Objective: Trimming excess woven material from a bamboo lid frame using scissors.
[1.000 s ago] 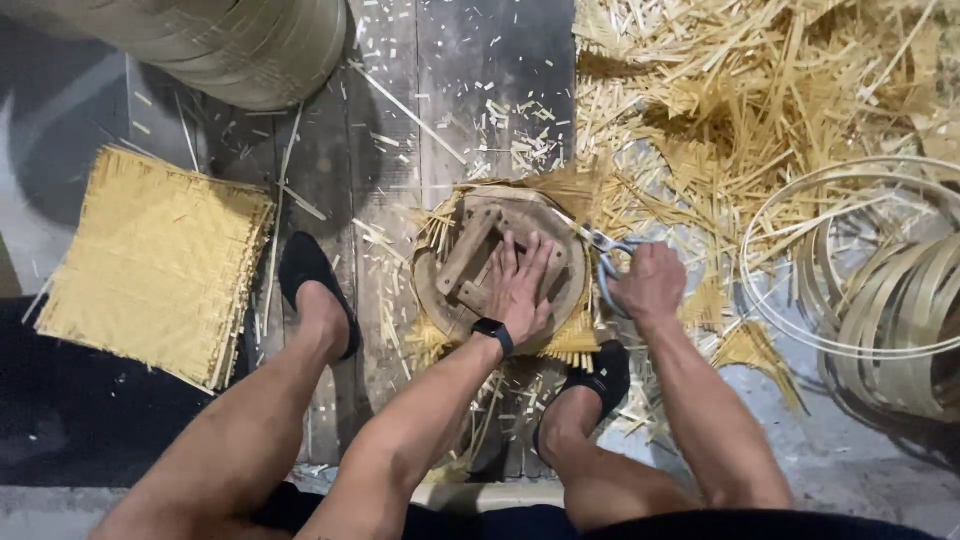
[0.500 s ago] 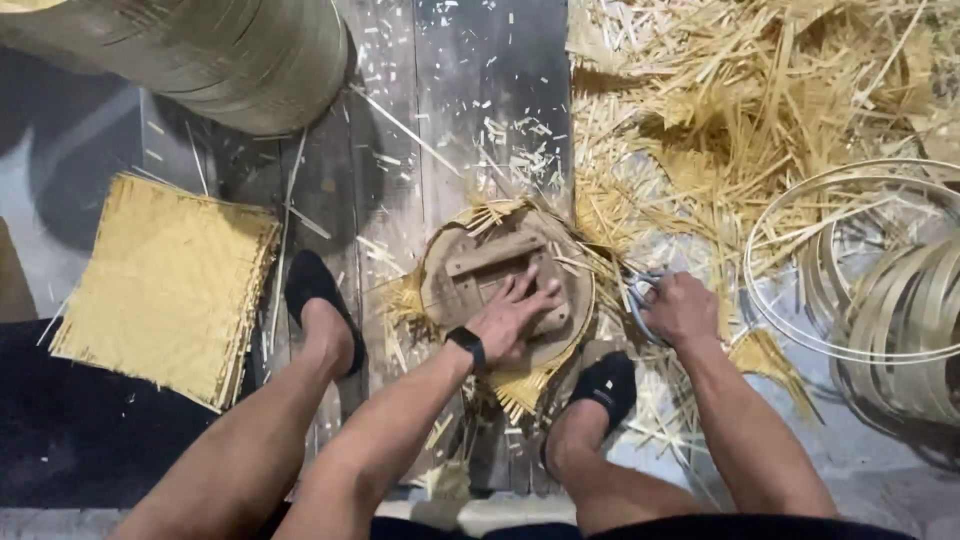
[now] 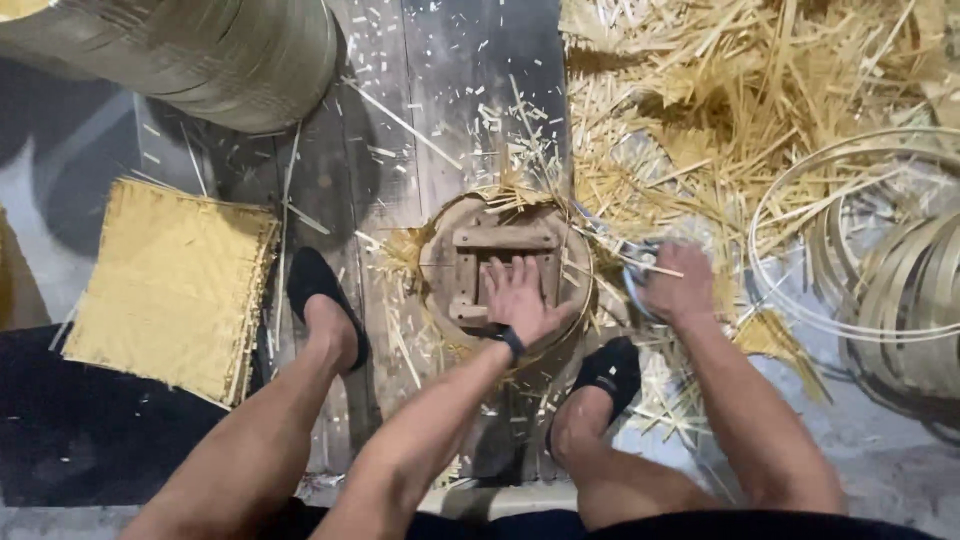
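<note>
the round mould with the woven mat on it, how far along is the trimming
Done, apparently: cut strips litter the floor, and the rim at the mould's near left looks clean. In hand: the left hand presses the mould flat while the right hand holds scissors at the right edge. Left: loose ends still stick out along the far side, and a stack of flat mats lies to the left.

One head camera is looking straight down, close over the knees, taking in the plank floor [image 3: 300, 200] and feet.
</note>
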